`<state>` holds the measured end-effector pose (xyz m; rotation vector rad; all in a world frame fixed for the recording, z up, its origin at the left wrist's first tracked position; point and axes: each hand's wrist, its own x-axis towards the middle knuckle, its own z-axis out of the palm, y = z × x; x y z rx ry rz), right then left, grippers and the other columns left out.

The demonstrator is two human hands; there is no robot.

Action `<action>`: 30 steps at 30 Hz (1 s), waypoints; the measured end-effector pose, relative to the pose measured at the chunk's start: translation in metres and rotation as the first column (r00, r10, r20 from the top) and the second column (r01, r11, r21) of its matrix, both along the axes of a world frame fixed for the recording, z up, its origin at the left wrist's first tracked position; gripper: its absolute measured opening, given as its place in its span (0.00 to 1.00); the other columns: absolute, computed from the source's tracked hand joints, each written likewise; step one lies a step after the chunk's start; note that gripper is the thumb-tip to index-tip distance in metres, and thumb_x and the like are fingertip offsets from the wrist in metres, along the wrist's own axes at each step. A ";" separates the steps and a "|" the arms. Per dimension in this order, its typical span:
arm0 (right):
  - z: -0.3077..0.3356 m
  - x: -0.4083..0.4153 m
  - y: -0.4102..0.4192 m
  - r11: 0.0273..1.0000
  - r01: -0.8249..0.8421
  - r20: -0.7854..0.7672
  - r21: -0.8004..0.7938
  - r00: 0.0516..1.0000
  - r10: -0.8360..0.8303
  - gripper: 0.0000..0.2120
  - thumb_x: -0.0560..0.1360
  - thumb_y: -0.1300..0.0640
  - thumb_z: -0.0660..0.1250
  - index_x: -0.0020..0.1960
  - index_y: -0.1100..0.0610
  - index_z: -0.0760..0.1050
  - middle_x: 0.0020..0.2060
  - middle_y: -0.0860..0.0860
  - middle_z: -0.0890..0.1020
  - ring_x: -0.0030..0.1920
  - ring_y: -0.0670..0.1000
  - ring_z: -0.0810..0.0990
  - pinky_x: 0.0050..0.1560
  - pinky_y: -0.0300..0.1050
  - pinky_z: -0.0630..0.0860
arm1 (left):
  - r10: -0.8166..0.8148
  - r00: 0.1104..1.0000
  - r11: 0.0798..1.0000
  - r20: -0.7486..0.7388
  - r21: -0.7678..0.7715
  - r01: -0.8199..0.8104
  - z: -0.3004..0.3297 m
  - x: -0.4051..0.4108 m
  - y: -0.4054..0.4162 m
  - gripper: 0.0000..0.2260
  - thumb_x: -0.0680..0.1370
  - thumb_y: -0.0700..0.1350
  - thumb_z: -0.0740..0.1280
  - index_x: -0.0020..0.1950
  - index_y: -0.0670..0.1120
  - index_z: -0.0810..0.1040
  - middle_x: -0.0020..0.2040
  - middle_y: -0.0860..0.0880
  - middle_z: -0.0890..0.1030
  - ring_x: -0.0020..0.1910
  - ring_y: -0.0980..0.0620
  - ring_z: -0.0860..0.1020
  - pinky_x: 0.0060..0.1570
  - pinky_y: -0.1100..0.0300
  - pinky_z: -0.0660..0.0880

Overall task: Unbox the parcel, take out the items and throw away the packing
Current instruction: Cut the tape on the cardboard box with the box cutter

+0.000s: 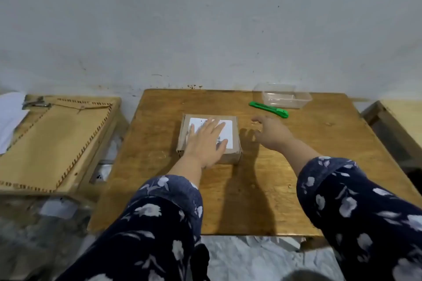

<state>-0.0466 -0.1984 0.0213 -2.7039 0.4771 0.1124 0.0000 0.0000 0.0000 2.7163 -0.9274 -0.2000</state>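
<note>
A brown wooden table (296, 178) is being seen in front of a grey, marked wall (205, 18). A clear plastic tub (284, 96) is sitting at the far right of the table, and nothing is being seen inside it. A green cutter (268, 109) is lying just in front of the tub. The parcel (230, 155), a small square cardboard box with a white label (227, 131) on top, is sitting closed in the middle of the table. The left hand (205, 141) is being pressed flat on its top, fingers spread wide. The right hand (271, 131) is being held near the cutter, fingers loosely open, nothing being gripped
</note>
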 end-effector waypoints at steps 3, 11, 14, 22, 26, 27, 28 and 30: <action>-0.011 0.019 -0.014 0.997 0.075 -0.017 -0.037 0.997 -0.075 0.21 0.78 0.53 0.60 0.70 0.50 0.67 0.70 0.55 0.69 0.67 0.58 0.70 0.64 0.59 0.70 | -0.047 0.998 0.996 0.032 0.072 0.044 -0.013 0.019 -0.010 0.25 0.82 0.57 0.46 0.78 0.53 0.49 0.79 0.53 0.47 0.78 0.54 0.42 0.74 0.42 0.39; -0.039 0.073 -0.057 0.962 0.241 -0.038 -0.128 0.968 -0.248 0.22 0.78 0.53 0.57 0.71 0.55 0.65 0.70 0.58 0.66 0.72 0.59 0.62 0.71 0.61 0.57 | -0.051 0.993 0.995 0.103 0.086 0.042 -0.029 0.075 -0.033 0.26 0.81 0.61 0.45 0.78 0.56 0.50 0.79 0.54 0.46 0.78 0.53 0.42 0.73 0.43 0.37; -0.049 0.081 -0.065 0.942 0.311 -0.028 -0.130 0.948 -0.317 0.21 0.79 0.53 0.56 0.71 0.56 0.63 0.71 0.57 0.67 0.73 0.58 0.61 0.72 0.62 0.53 | -0.047 0.993 0.997 0.110 0.063 0.040 -0.029 0.089 -0.040 0.26 0.81 0.60 0.46 0.78 0.55 0.51 0.79 0.54 0.47 0.78 0.54 0.43 0.73 0.43 0.37; -0.066 0.080 -0.065 0.918 0.319 0.030 -0.236 0.947 -0.321 0.19 0.79 0.55 0.58 0.68 0.57 0.66 0.66 0.58 0.69 0.69 0.59 0.65 0.74 0.61 0.53 | -0.048 0.989 0.997 0.138 0.062 0.040 -0.029 0.097 -0.045 0.26 0.81 0.60 0.46 0.78 0.55 0.51 0.79 0.54 0.48 0.78 0.54 0.43 0.74 0.43 0.40; -0.065 0.077 -0.060 0.922 0.341 0.022 -0.185 0.939 -0.343 0.16 0.78 0.55 0.60 0.65 0.57 0.71 0.62 0.57 0.69 0.62 0.58 0.68 0.61 0.55 0.67 | -0.051 0.991 0.996 0.127 0.078 0.041 -0.028 0.096 -0.045 0.26 0.81 0.60 0.45 0.78 0.55 0.49 0.79 0.54 0.46 0.78 0.54 0.41 0.74 0.42 0.40; -0.064 0.077 -0.058 0.924 0.345 0.028 -0.164 0.938 -0.346 0.17 0.78 0.55 0.61 0.65 0.57 0.71 0.62 0.56 0.70 0.62 0.57 0.69 0.60 0.54 0.67 | -0.051 0.991 0.996 0.123 0.083 0.041 -0.028 0.096 -0.045 0.26 0.81 0.60 0.45 0.78 0.55 0.48 0.79 0.54 0.46 0.78 0.54 0.41 0.74 0.42 0.40; -0.062 0.075 -0.057 0.928 0.346 0.030 -0.140 0.938 -0.345 0.17 0.77 0.56 0.62 0.66 0.56 0.70 0.61 0.56 0.71 0.61 0.57 0.70 0.59 0.54 0.69 | -0.051 0.992 0.995 0.118 0.088 0.041 -0.027 0.095 -0.045 0.26 0.81 0.60 0.45 0.78 0.55 0.48 0.79 0.54 0.45 0.77 0.54 0.40 0.74 0.42 0.39; -0.056 0.073 -0.053 0.936 0.349 0.017 -0.053 0.937 -0.348 0.19 0.75 0.58 0.64 0.65 0.56 0.69 0.59 0.56 0.74 0.58 0.56 0.74 0.57 0.54 0.73 | -0.051 0.993 0.994 0.107 0.098 0.041 -0.027 0.094 -0.046 0.26 0.81 0.60 0.44 0.79 0.55 0.47 0.79 0.54 0.44 0.77 0.54 0.40 0.74 0.43 0.39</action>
